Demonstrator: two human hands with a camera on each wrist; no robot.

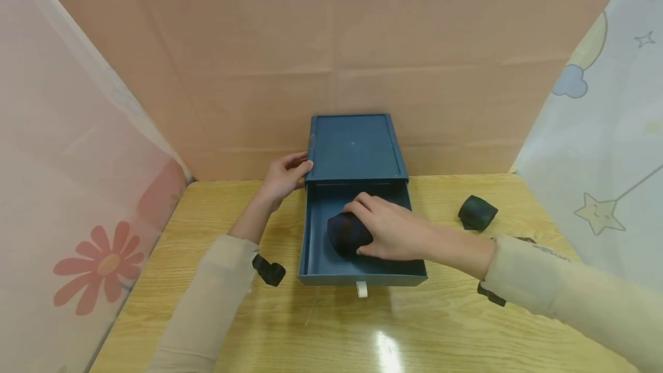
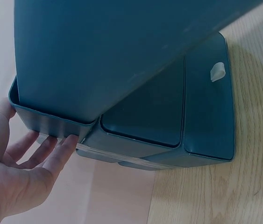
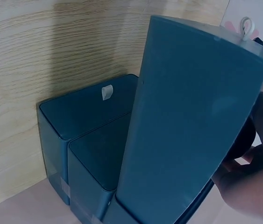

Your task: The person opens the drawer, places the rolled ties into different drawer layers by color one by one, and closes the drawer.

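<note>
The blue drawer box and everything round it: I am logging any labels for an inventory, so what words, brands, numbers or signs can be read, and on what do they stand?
No readable text in any view.
Blue drawer box: plain, no label or brand.
Pull tab: blank white.
Right sleeve: a dark mark, too small and blurred to read.
Side curtains: only drawn stars, a cloud and a flower, no words.

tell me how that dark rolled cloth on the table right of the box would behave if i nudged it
The rolled cloth looks soft, so it would probably squash rather than slide stiffly. Being rolled, it may roll or loosen on the smooth table. It seems light for its size, like the one the right hand grips.
</note>
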